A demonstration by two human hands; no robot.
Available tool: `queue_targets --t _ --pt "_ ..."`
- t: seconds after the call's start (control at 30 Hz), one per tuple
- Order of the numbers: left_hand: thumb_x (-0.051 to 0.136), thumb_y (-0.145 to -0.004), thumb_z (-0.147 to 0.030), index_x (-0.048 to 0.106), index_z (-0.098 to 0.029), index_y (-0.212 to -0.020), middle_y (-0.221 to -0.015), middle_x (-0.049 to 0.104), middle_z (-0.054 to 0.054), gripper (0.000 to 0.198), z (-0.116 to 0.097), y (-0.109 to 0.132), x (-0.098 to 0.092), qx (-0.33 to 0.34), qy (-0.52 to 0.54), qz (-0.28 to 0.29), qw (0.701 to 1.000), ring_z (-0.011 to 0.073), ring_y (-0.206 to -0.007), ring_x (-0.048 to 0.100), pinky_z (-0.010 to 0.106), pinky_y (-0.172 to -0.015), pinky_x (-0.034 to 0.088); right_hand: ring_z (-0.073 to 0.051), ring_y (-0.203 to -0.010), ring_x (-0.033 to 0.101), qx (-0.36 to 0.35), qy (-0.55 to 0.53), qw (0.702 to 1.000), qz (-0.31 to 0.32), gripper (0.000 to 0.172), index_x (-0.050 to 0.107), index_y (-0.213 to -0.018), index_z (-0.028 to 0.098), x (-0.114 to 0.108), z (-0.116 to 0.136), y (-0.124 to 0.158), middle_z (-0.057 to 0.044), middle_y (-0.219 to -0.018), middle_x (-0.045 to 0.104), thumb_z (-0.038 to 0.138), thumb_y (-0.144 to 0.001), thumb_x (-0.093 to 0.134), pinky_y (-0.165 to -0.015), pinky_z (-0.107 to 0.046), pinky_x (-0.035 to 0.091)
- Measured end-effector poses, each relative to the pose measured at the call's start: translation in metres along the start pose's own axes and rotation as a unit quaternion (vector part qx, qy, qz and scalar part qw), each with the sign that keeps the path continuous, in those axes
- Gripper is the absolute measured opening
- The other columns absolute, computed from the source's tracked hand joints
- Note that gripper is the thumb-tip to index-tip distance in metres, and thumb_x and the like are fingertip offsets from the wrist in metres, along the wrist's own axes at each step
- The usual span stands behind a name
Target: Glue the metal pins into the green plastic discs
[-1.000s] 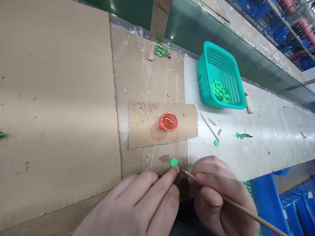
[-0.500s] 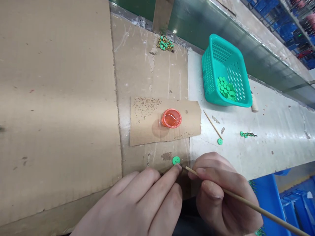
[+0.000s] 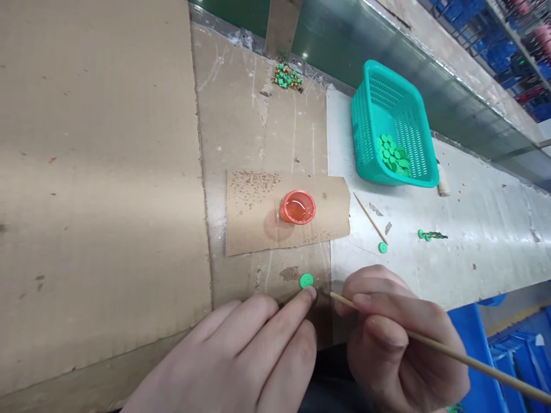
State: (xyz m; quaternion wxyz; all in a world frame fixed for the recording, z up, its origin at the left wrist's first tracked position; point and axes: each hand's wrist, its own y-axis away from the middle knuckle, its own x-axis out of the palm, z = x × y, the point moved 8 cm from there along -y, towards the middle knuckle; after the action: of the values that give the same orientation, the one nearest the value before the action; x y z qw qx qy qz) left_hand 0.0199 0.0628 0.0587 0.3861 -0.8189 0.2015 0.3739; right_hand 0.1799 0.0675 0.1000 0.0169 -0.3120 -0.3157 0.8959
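A round green button (image 3: 306, 280) with holes lies on the brown cardboard near my hands, and the tip of my left index finger touches its lower edge. My left hand (image 3: 232, 355) rests at the bottom middle, its fingers stretched forward. My right hand (image 3: 400, 344) grips a thin wooden stick (image 3: 473, 362), whose pointed end stops just right of the button, apart from it. An orange cap (image 3: 297, 207) filled with glossy orange liquid stands on a cardboard strip (image 3: 327, 212) ahead of my hands.
A teal plastic basket (image 3: 387, 97) holds several green buttons on the white table (image 3: 486, 258). There, a second stick (image 3: 369, 218) lies beside another green button (image 3: 383, 247). A green-and-gold pile (image 3: 286, 77) sits at the back. Blue crates (image 3: 477, 355) stand at lower right.
My right hand has shifted slightly right, taking the stick's tip a little farther from the button. The whole view has moved slightly. My left finger stays at the button.
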Motion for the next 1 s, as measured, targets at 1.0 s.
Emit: queue_targets --t 1.0 --pt "0.058 -0.107 -0.008 0.080 -0.020 -0.112 -0.140 0.086 0.006 0.025 0.001 0.005 -0.004 0.019 -0.034 -0.061 0.997 0.0228 -0.098 0.073 0.040 -0.085 0.057 -0.018 -0.065 0.070 0.002 -0.027 0.996 -0.083 0.013 0.076 -0.116 0.021 -0.011 -0.006 -0.042 -0.001 -0.084 0.075 0.018 -0.120 0.065 -0.061 -0.036 0.060"
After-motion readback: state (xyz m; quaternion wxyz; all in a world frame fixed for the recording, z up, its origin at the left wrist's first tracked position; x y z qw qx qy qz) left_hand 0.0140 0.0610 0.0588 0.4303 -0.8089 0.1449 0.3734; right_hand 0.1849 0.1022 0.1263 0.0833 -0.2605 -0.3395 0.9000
